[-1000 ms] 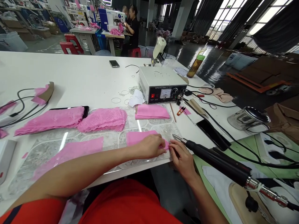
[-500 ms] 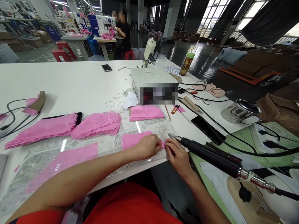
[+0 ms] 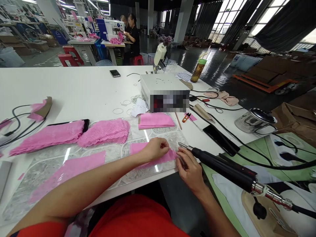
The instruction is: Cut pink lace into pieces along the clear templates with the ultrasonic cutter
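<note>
A flat pink fabric piece (image 3: 164, 160) lies near the table's front edge, partly under my left wrist and hand. Raised just over it, my left hand (image 3: 156, 148) has its fingers curled together; what sits between the fingertips is hidden. My right hand (image 3: 190, 169) pinches the right end of the same piece at the table edge. Just above my right fingers is the metal tip of a black-handled, pen-like tool (image 3: 222, 166) with a cord; neither hand grips it. Behind the hands lies a folded pink fabric stack (image 3: 156, 120).
Pink lace stacks (image 3: 105, 131) and a pink sheet (image 3: 71, 174) lie on the left. A grey box device (image 3: 165, 82) stands behind. Orange thread snips (image 3: 186, 117), a black phone (image 3: 221, 140), cables and a glass pot (image 3: 254, 120) are on the right. A person sits at a distant sewing machine (image 3: 110, 29).
My left hand has risen slightly off the fabric and moved a little left, uncovering more of its right part. My right hand stays at the fabric's end. The view has shifted slightly.
</note>
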`<action>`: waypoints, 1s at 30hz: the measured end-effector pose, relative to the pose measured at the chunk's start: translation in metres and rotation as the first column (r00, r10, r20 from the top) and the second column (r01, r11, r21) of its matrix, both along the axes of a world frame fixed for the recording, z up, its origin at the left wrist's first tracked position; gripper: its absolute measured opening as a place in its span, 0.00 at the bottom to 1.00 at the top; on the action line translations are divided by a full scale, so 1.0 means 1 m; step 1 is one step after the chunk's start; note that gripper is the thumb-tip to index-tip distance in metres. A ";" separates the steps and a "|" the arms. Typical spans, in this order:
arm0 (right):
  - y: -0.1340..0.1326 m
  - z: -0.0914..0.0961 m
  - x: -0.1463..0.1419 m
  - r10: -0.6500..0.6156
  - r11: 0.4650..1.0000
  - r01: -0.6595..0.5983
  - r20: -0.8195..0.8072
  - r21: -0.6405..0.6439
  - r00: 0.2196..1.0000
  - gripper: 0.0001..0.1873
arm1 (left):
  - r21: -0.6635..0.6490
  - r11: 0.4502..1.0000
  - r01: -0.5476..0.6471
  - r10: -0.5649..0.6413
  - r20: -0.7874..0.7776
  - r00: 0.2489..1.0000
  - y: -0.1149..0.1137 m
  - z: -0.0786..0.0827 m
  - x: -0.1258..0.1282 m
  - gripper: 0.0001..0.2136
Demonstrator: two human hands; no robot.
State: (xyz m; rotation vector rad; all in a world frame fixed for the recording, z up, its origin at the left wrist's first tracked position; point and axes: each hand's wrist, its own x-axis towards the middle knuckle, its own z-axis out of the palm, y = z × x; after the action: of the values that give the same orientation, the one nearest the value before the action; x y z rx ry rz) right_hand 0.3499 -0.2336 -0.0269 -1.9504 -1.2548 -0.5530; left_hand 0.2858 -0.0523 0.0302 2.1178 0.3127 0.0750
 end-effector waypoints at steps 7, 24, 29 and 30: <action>0.027 0.024 -0.025 0.106 0.994 -0.105 -0.045 0.023 0.993 0.08 | -0.351 0.889 -0.293 0.324 0.032 0.946 0.039 0.013 -0.026 0.07; 0.150 0.023 -0.107 0.449 0.887 -0.432 0.087 -0.162 0.889 0.07 | -0.271 0.639 -0.720 0.767 0.151 0.624 0.099 0.016 -0.214 0.07; 0.174 0.016 -0.133 0.661 0.747 -0.630 0.139 -0.211 0.737 0.08 | 0.056 0.562 -0.825 0.793 0.248 0.557 0.092 -0.004 -0.289 0.07; 0.175 0.015 -0.136 0.691 0.721 -0.657 0.144 -0.220 0.709 0.09 | 0.100 0.557 -0.824 0.786 0.255 0.563 0.089 -0.009 -0.298 0.07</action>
State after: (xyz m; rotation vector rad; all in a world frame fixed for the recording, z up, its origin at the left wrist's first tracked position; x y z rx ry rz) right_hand 0.2136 -0.0581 -0.0121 -1.3911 -2.0757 -0.2861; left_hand -0.0127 0.0367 0.0217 1.9646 1.2144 0.8879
